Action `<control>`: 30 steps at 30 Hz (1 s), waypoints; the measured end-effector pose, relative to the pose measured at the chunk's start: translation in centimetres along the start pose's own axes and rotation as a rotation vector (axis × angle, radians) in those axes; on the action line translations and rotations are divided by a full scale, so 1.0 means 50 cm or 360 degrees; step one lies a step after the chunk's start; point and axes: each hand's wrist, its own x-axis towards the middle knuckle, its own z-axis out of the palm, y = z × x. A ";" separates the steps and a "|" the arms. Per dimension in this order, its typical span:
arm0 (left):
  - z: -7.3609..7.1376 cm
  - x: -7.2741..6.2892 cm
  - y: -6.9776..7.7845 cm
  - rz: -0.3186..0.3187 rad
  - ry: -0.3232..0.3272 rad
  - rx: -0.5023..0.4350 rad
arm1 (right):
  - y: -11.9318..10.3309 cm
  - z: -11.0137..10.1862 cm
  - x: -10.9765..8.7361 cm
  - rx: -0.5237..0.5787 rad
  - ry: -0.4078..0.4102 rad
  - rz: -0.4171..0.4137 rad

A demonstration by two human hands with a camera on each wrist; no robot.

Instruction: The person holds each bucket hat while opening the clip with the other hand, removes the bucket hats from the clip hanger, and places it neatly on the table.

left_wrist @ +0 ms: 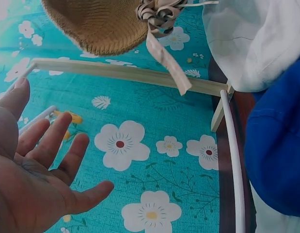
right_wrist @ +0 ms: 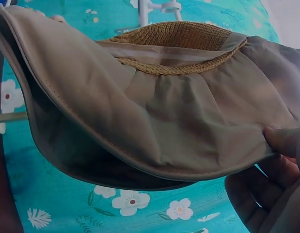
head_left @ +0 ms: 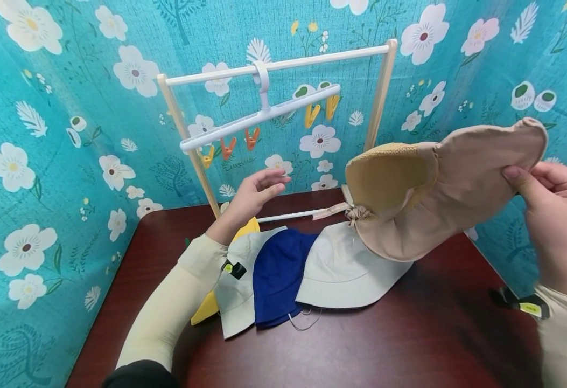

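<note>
My right hand (head_left: pixel 557 215) pinches the brim edge of a beige sun hat (head_left: pixel 467 188) with a woven straw-like crown, lifted at the right above the table. A knotted ribbon (left_wrist: pixel 162 53) dangles from the hat in the left wrist view. In the right wrist view the thumb lies over the brim and the fingers are beneath it. My left hand (head_left: pixel 256 196) is raised in front of the rack, fingers extended and holding nothing. Above it hangs a white clip hanger (head_left: pixel 264 116) with yellow clips (head_left: pixel 333 108) and orange clips (head_left: pixel 252 139).
A wooden rack (head_left: pixel 382 97) with white bars stands at the back of the dark red table (head_left: pixel 361 345). Overlapping on the table are a white bucket hat (head_left: pixel 343 275), a navy hat (head_left: pixel 280 275), a pale hat (head_left: pixel 237 302) and something yellow (head_left: pixel 207 310). Floral cloth (head_left: pixel 70 178) surrounds the table.
</note>
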 end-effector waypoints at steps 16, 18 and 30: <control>-0.022 -0.053 -0.009 -0.0049 0.0023 0.0053 | 0.070 -0.034 -0.028 0.0240 -0.0049 -0.0114; -0.025 -0.059 -0.012 -0.0040 0.0025 0.0048 | 0.081 -0.038 -0.030 0.0132 -0.0072 -0.0137; -0.036 -0.088 -0.021 -0.0033 0.0033 0.0008 | 0.141 -0.058 -0.038 -0.0192 -0.0276 -0.0142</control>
